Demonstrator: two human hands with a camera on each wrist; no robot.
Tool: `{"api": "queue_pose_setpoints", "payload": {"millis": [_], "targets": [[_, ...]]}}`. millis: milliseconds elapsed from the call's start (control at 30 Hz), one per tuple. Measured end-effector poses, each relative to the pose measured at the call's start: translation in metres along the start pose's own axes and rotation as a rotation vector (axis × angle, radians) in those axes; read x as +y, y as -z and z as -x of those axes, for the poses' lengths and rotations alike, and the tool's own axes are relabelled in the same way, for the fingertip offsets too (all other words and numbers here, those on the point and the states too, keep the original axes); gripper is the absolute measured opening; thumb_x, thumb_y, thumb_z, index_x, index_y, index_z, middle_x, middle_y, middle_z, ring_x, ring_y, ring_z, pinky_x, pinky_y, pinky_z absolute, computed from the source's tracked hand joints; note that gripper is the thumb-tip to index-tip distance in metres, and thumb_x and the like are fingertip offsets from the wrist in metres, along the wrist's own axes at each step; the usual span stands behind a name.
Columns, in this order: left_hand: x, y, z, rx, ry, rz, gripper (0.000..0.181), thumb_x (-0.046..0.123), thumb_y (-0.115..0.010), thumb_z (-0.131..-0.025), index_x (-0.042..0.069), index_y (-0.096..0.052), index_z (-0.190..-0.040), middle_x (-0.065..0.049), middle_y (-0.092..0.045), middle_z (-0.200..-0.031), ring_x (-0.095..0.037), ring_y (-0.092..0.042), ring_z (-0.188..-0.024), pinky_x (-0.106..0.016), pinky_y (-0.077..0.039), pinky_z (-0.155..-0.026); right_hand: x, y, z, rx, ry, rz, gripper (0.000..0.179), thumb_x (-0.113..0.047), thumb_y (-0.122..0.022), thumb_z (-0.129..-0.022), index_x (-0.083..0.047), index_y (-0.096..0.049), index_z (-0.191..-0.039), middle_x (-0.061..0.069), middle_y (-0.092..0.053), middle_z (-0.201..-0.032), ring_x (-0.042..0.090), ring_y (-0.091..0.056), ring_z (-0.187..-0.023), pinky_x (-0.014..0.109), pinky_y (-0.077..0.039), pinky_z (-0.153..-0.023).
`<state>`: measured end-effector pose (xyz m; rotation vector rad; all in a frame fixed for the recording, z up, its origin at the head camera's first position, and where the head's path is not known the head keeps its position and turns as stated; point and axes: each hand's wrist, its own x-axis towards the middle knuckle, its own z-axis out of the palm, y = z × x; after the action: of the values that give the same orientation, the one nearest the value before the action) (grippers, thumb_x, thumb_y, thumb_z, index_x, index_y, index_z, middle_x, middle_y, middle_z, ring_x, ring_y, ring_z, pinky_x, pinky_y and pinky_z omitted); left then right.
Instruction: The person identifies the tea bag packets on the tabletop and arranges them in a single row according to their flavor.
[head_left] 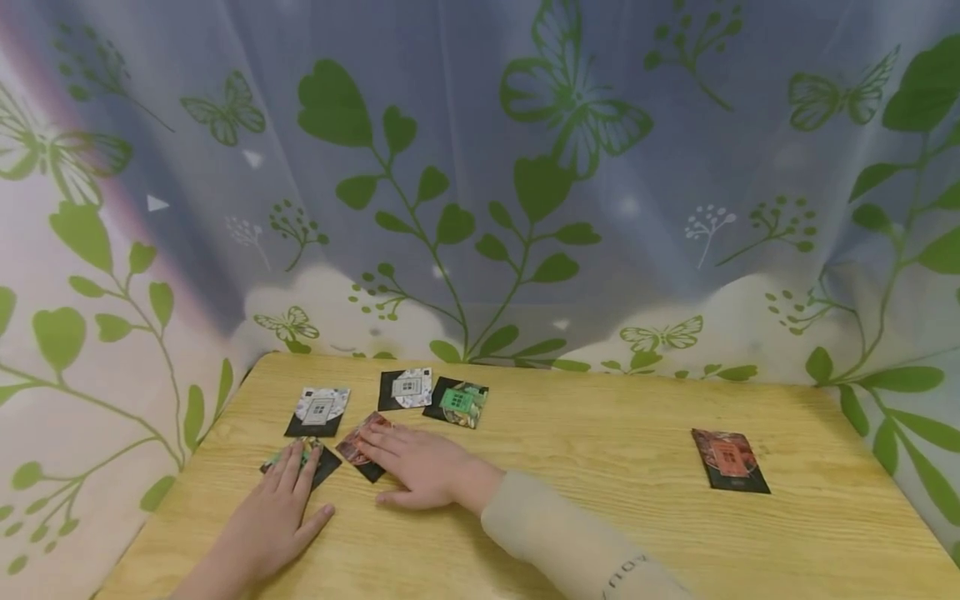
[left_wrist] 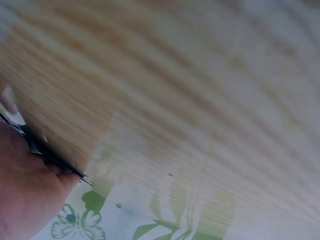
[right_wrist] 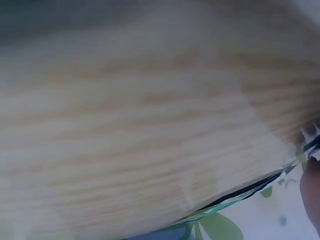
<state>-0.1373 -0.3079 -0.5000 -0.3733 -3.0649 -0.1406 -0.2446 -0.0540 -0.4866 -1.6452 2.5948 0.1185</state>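
Showing red only in head view: packet (head_left: pixel 353 442) under right hand (head_left: pixel 424 467), straight-fingered like left hand (head_left: pixel 272 521)

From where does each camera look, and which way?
Head: on the head, facing forward and down at table, packets and curtain; left hand, right hand and sleeve show.
Left wrist: worn there, facing across the table; left hand at lower left.
Right wrist: worn there, facing across the table; right hand at right edge.
Both wrist views share table and curtain.

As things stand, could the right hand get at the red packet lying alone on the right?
Probably yes: the right hand rests on another red packet, but nothing visible on the tabletop blocks its way to the lone packet.
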Motion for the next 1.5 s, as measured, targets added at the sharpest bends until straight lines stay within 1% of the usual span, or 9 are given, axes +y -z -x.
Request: {"api": "queue_pose_setpoints", "payload": {"millis": [167, 267, 367, 600, 800, 933, 1033, 1300, 1500], "targets": [[0.000, -0.002, -0.001, -0.010, 0.007, -0.002, 0.083, 0.052, -0.059, -0.106, -0.008, -0.039, -0.160, -0.038, -0.034, -0.165, -0.055, -0.033, -0.155, -0.066, -0.040, -0.122, -0.001, -0.001, 0.002, -0.050, -0.017, -0.001, 0.081, -0.064, -0.030, -0.111, -0.017, -0.008, -0.173, 0.001, -0.004, -0.181, 0.015, -0.006, -0.168, 0.026, -0.014, -0.136], [0.000, -0.002, -0.001, -0.023, 0.016, 0.000, 0.084, 0.053, -0.059, -0.106, -0.007, -0.038, -0.161, -0.037, -0.033, -0.166, -0.055, -0.032, -0.155, -0.066, -0.040, -0.122, -0.001, -0.003, 0.008, -0.044, -0.009, -0.008, 0.082, -0.064, -0.030, -0.111, -0.015, -0.008, -0.172, 0.003, -0.003, -0.181, 0.017, -0.007, -0.168, 0.027, -0.015, -0.136], [-0.001, -0.003, -0.001, -0.028, 0.018, 0.006, 0.085, 0.053, -0.059, -0.106, -0.007, -0.037, -0.161, -0.038, -0.032, -0.166, -0.055, -0.032, -0.155, -0.066, -0.040, -0.122, 0.000, -0.005, 0.018, -0.035, -0.006, -0.013, 0.084, -0.065, -0.032, -0.110, -0.014, -0.008, -0.172, 0.005, -0.004, -0.181, 0.019, -0.008, -0.168, 0.028, -0.016, -0.136], [-0.002, -0.004, -0.002, -0.024, 0.009, 0.005, 0.085, 0.052, -0.059, -0.106, -0.008, -0.036, -0.161, -0.038, -0.031, -0.166, -0.056, -0.032, -0.155, -0.067, -0.038, -0.123, 0.005, -0.005, 0.053, -0.039, -0.032, -0.051, 0.087, -0.066, -0.033, -0.109, -0.010, -0.008, -0.172, 0.009, -0.004, -0.181, 0.023, -0.009, -0.168, 0.030, -0.016, -0.137], [-0.002, -0.006, -0.003, -0.034, -0.001, 0.006, 0.087, 0.054, -0.058, -0.106, -0.009, -0.035, -0.161, -0.039, -0.030, -0.166, -0.057, -0.032, -0.154, -0.068, -0.038, -0.122, 0.012, -0.007, 0.081, -0.042, -0.067, -0.072, 0.088, -0.066, -0.035, -0.109, -0.009, -0.010, -0.172, 0.011, -0.005, -0.180, 0.025, -0.010, -0.168, 0.031, -0.017, -0.137], [-0.003, -0.007, -0.003, -0.034, -0.003, 0.004, 0.087, 0.054, -0.059, -0.106, -0.010, -0.035, -0.161, -0.040, -0.030, -0.166, -0.057, -0.032, -0.153, -0.069, -0.038, -0.122, 0.017, -0.011, 0.097, -0.034, -0.069, -0.081, 0.088, -0.066, -0.035, -0.109, -0.008, -0.010, -0.171, 0.011, -0.003, -0.180, 0.026, -0.009, -0.168, 0.033, -0.016, -0.137], [-0.004, -0.007, -0.003, -0.039, -0.004, 0.007, 0.087, 0.054, -0.059, -0.106, -0.010, -0.035, -0.160, -0.040, -0.030, -0.165, -0.058, -0.033, -0.153, -0.069, -0.039, -0.121, 0.020, -0.013, 0.110, -0.031, -0.071, -0.109, 0.088, -0.065, -0.036, -0.109, -0.008, -0.009, -0.172, 0.011, -0.001, -0.180, 0.026, -0.007, -0.168, 0.034, -0.016, -0.137], [-0.005, -0.006, -0.003, -0.037, -0.007, 0.008, 0.087, 0.054, -0.059, -0.106, -0.010, -0.035, -0.160, -0.041, -0.029, -0.165, -0.059, -0.033, -0.152, -0.070, -0.039, -0.120, 0.029, -0.018, 0.145, -0.019, -0.119, -0.166, 0.088, -0.065, -0.039, -0.109, -0.009, -0.011, -0.172, 0.012, -0.003, -0.180, 0.028, -0.010, -0.168, 0.039, -0.022, -0.136], [-0.005, -0.008, -0.003, -0.031, -0.012, -0.003, 0.087, 0.054, -0.060, -0.105, -0.010, -0.037, -0.159, -0.042, -0.030, -0.164, -0.059, -0.034, -0.152, -0.069, -0.041, -0.119, 0.033, -0.023, 0.173, -0.007, -0.182, -0.215, 0.087, -0.065, -0.040, -0.109, -0.010, -0.014, -0.172, 0.010, -0.005, -0.181, 0.030, -0.013, -0.167, 0.044, -0.029, -0.134]]}}
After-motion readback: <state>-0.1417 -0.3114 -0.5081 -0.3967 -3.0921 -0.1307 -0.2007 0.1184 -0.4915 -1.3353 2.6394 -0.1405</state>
